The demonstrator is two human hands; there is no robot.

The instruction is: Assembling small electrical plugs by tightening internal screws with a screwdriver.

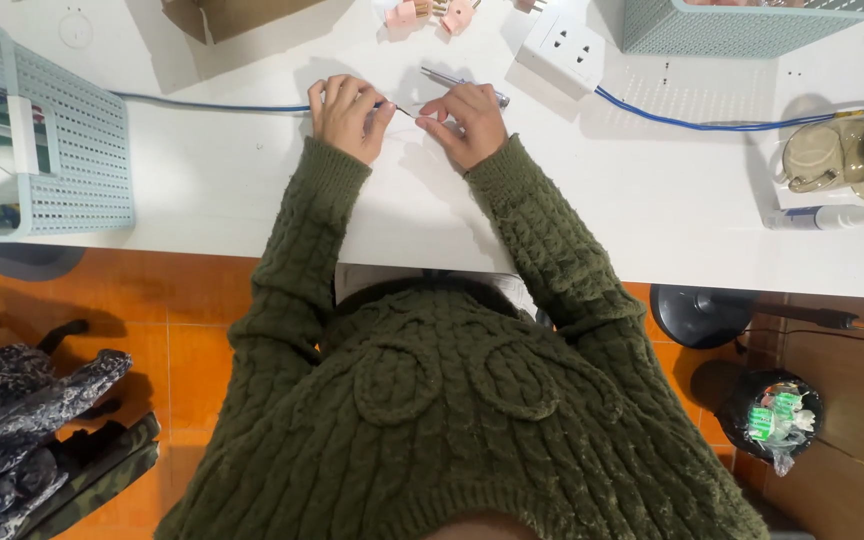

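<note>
My left hand [347,113] grips the end of a blue cable [212,105] that runs off to the left across the white table [252,190]. A thin dark wire end sticks out of that hand toward my right hand [467,118], which pinches its tip with curled fingers. Just beyond my right hand lies a metal tool with a silver shaft [462,82]. Both arms wear a dark green knitted sweater.
A white power strip [564,47] lies at the back, with another blue cable [692,122] running right. Pink plugs [430,13] lie at the far edge. Teal mesh baskets [72,150] [742,25] stand left and back right. A glass teapot [847,155] is at right.
</note>
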